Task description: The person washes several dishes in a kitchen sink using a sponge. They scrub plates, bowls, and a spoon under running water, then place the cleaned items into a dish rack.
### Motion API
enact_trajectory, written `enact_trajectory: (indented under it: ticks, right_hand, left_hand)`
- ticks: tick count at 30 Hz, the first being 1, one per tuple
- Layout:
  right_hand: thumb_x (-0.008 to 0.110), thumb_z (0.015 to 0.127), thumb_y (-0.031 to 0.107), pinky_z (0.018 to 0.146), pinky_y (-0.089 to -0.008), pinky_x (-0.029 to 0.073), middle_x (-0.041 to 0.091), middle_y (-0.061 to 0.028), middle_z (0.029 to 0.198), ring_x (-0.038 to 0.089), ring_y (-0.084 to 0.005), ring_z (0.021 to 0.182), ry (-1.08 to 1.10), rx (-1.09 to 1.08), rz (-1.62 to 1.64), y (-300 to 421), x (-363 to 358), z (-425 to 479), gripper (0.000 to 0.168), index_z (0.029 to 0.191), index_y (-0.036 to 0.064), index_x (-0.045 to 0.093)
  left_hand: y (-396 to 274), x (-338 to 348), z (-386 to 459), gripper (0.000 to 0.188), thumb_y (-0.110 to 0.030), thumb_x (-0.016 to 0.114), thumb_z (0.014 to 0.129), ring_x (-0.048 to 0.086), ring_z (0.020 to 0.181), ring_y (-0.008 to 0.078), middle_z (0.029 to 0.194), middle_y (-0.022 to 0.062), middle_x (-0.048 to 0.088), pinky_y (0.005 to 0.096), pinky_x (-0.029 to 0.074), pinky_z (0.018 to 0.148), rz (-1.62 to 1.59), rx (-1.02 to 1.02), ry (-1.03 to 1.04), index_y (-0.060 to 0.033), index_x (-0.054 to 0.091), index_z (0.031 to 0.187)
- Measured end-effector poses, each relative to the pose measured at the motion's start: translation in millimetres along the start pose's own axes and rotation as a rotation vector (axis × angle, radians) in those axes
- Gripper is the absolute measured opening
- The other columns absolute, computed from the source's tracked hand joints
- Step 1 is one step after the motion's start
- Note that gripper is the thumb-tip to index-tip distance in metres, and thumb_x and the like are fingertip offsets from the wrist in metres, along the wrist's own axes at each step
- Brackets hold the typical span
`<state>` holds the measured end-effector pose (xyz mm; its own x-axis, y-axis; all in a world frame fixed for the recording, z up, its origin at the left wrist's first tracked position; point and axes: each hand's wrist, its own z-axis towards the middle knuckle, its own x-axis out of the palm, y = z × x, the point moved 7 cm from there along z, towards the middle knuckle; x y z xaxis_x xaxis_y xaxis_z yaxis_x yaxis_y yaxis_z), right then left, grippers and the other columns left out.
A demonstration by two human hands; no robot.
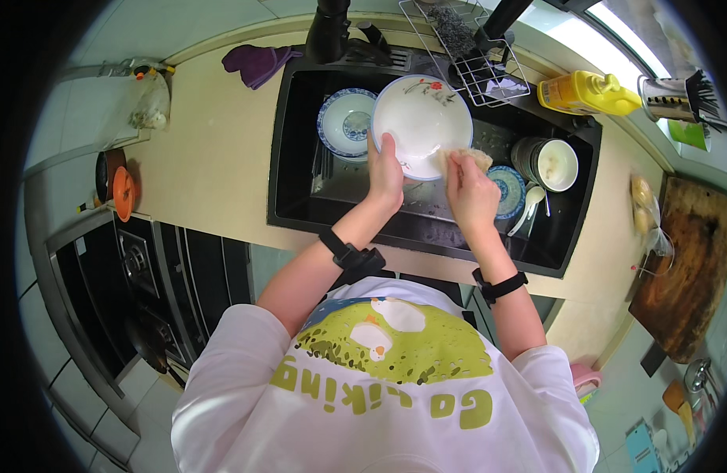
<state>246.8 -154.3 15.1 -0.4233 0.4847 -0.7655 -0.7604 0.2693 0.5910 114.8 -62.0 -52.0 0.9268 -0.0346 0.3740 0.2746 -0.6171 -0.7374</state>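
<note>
My left hand [387, 175] grips the lower left rim of a large white bowl [419, 124] with a red flower pattern, tilted so its inside faces me. A beige cloth [475, 158] is pinched in my right hand [472, 192], against the bowl's lower right rim. Both hands are over a black double sink [363, 207]. Partly behind the bowl, blue-and-white bowls [345, 124] sit on the sink's left side. Right of my right hand are a blue-patterned dish [508, 192], a white spoon [535, 194] and a stack of small bowls [557, 165] lying on its side.
A black faucet [328, 29] and a wire rack [487, 77] holding a steel scrubber [452, 29] stand at the sink's back. A purple cloth [258, 65] lies left. Rightward are a yellow detergent bottle [582, 93], a utensil holder [667, 99] and a wooden cutting board [688, 260].
</note>
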Motion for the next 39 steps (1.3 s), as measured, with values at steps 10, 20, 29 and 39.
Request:
enact_trajectory:
  ticks: [10,20,29,39]
  right_hand:
    - [0.065,0.091,0.019,0.047,-0.0394,0.050,0.067,-0.0093,0.069,0.065,-0.0301,0.055,-0.039,-0.042,-0.016,6.4,0.1,3.3,0.007,0.089,0.013,0.063]
    - [0.068,0.090,0.020,0.049,-0.0375,0.051,0.069,-0.0081,0.072,0.067,-0.0282,0.060,-0.057,-0.036,-0.015,-4.4,-9.5,7.5,0.009,0.093,0.013,0.063]
    - [0.071,0.087,0.020,0.049,-0.0373,0.051,0.067,-0.0102,0.069,0.066,-0.0297,0.057,-0.037,0.001,0.043,-27.7,1.4,-2.7,0.011,0.086,0.012,0.063]
    - [0.068,0.089,0.025,0.051,-0.0413,0.051,0.065,-0.0134,0.066,0.065,-0.0340,0.058,0.183,-0.119,0.127,-29.0,25.8,23.3,0.013,0.089,0.012,0.065]
  left_hand:
    - [9.1,20.0,-23.5,0.037,-0.021,0.040,0.104,0.060,0.115,0.0299,0.131,0.0141,0.054,0.0450,0.055,0.089,-0.125,-0.160,-0.105,-0.0031,0.041,0.137]
    - [0.9,6.0,-19.4,0.046,0.005,0.044,0.089,0.059,0.115,0.0404,0.128,0.0247,0.052,0.0563,0.057,0.091,0.014,-0.218,0.156,0.0094,0.037,0.134]
    - [20.7,-27.6,-32.6,0.050,0.007,0.045,0.084,0.061,0.111,0.0426,0.125,0.0289,0.053,0.0545,0.058,0.090,-0.042,-0.404,0.134,0.0141,0.036,0.132]
    - [5.0,-39.4,-28.6,0.054,0.004,0.048,0.085,0.062,0.110,0.0437,0.128,0.0282,0.053,0.0494,0.060,0.088,0.091,-0.424,0.263,0.0106,0.034,0.137]
